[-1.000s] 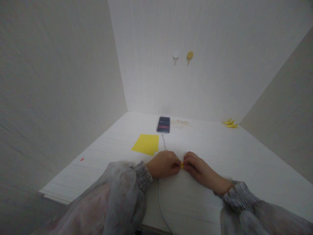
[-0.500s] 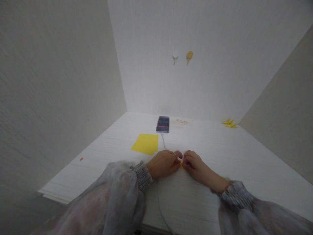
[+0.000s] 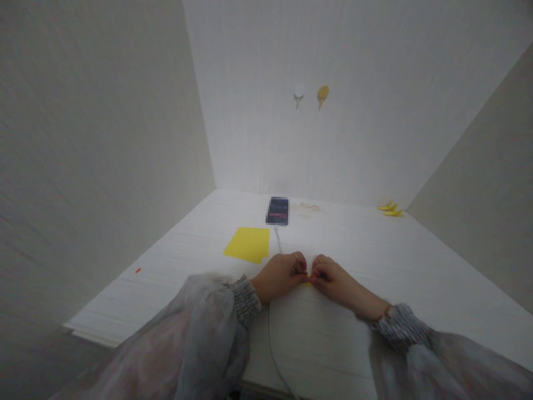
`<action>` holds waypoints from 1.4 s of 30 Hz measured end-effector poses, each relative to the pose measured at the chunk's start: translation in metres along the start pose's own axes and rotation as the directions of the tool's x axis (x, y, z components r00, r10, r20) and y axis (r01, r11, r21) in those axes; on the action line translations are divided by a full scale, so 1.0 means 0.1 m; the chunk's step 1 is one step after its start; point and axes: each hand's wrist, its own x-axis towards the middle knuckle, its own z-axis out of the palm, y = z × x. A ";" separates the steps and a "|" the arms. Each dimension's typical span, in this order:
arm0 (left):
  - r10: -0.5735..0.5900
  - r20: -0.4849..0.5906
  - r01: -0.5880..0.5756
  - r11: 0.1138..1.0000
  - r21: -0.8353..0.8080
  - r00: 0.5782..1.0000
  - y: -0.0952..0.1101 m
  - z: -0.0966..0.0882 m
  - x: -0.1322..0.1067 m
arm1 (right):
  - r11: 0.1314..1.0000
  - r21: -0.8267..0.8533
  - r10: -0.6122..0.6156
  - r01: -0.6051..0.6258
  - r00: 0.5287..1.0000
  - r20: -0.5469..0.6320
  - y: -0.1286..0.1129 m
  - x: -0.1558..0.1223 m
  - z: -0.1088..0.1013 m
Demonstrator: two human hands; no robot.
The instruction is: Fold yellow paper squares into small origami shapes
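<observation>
Pinching a small yellow piece (image 3: 308,279) between their fingertips, the left hand (image 3: 280,275) and the right hand (image 3: 339,283) meet low over the near part of the white surface (image 3: 333,355), close in front of the wearer. Both have their fingers curled in and closed on it, so little of it shows and I can't make out its shape or how many folds it has, if any. From where I stand, I'd judge this piece to be partway worked: it is held at 2 sides and not laid down. Over at the far right corner, a little cluster of yellow folded pieces (image 3: 390,209) sits on the surface, well apart from the hands; they look shaped and set aside, which I take as work done. I'd guess at 3, though they overlap. Beyond the left hand lies a yellow sheet (image 3: 249,244), flat and apparently unworked; whether it is 1 layer or several, I can't tell. If it is meant to be used, that much is left. Just past the sheet is a phone (image 3: 277,211), its screen blurred, with a pale cable (image 3: 272,339) that passes behind the left wrist toward the near edge. A small orange scrap (image 3: 138,270) lies off to the left, touched by neither hand.
</observation>
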 end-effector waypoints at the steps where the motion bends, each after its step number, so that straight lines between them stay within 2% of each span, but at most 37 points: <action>1: -0.007 0.002 0.007 1.000 -0.011 1.000 0.00 0.00 0.00 | 1.000 0.007 0.003 -0.003 1.000 0.002 0.00 0.00 0.00; 15: -0.017 -0.006 0.018 0.995 0.098 1.000 0.03 0.01 0.00 | 0.994 0.066 0.084 -0.082 0.996 -0.022 -0.01 0.03 0.01; 23: -0.007 -0.028 0.011 0.993 0.118 1.000 0.00 0.02 -0.01 | 0.995 0.097 0.012 -0.010 1.000 -0.021 0.01 -0.02 0.01; 28: 0.008 -0.028 -0.005 0.994 0.105 1.000 -0.01 0.02 -0.02 | 0.993 0.115 0.012 -0.008 0.999 -0.033 0.00 -0.03 0.00; 33: 0.015 -0.028 -0.011 0.991 0.130 1.000 0.00 0.03 -0.02 | 0.991 0.130 0.002 -0.004 1.000 0.013 0.00 -0.01 -0.02; 42: 0.021 -0.037 -0.015 0.988 0.153 0.999 0.02 0.02 -0.02 | 0.998 0.062 0.028 -0.029 0.999 0.014 -0.02 -0.02 -0.01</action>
